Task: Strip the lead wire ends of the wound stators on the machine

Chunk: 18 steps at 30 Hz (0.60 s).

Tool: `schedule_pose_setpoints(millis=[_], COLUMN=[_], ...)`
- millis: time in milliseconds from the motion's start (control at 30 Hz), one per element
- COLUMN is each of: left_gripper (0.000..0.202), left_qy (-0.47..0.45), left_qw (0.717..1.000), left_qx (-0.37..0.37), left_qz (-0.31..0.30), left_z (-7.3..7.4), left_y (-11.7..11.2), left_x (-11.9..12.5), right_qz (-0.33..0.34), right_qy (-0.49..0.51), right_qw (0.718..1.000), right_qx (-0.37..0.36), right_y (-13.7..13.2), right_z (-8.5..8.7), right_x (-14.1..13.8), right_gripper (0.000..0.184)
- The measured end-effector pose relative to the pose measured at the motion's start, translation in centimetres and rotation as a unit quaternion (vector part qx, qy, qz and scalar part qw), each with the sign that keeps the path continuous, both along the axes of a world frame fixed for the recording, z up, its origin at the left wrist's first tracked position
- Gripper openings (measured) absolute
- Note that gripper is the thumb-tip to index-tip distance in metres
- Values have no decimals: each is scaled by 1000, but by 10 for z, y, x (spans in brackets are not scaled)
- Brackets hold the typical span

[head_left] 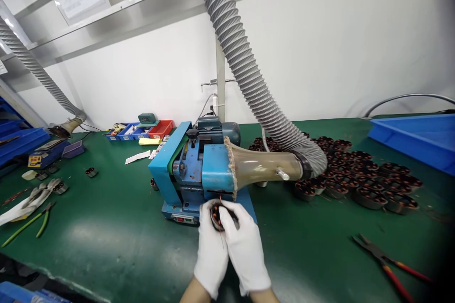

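My left hand [211,251] and my right hand [245,241], both in white gloves, are closed around a ring-shaped motor stator [215,217] with dark slots and copper windings. The right thumb lies over the ring's middle. Thin wire ends stick out of the stator, one upward toward the machine and others hanging down by the gloves. Just beyond my fingers stands a blue belt-driven machine [216,165]. The stator is close to the slot under its blue cover; whether a wire touches anything inside is hidden. The fingers cover much of the ring.
A brownish funnel [266,168] joins the machine to a grey extraction hose [245,66]. Many stators [369,196] crowd the right, near a blue tray [419,139] and red-handled pliers [387,260]. At left, a co-worker's gloved hand [26,206] lies by green-handled cutters [42,222].
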<state>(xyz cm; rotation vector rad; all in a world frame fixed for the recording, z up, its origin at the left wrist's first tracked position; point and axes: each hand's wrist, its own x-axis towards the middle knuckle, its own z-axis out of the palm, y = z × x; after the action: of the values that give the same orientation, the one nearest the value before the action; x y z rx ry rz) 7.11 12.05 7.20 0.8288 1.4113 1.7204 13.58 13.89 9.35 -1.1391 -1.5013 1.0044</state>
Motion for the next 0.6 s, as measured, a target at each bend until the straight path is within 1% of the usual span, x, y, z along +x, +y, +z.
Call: schedule_pose_setpoints(millis=[100,133,200,267,433,533,600], left_gripper=[19,19,22,26,29,29,27], left_qy=[-49,-48,-17,12,26,19,10], left_qw=[999,999,1000,1000,1000,1000,1000], left_qx=[5,7,5,4,4,6,8], left_qz=[-5,-6,-5,-6,-13,-11,-9], left_z=[-7,-8,-8,-5,9,13,13], left_y=[-12,-13,-9,-1,17,17,10], left_x=[2,1,-1,-3,-5,-2,0], right_qz=[-6,-11,-16,-18,-25,-25,-24], right_qy=[-1,3,11,16,19,22,23], right_qw=[1000,1000,1000,1000,999,999,999], right_qx=[24,28,19,3,-5,-8,-12], right_y=[-11,-12,-9,0,19,17,9], right_z=[-6,-8,-10,-9,1,5,3], right_x=[3,2,1,-2,-7,-4,0], right_gripper=[23,23,23,24,24,25,25])
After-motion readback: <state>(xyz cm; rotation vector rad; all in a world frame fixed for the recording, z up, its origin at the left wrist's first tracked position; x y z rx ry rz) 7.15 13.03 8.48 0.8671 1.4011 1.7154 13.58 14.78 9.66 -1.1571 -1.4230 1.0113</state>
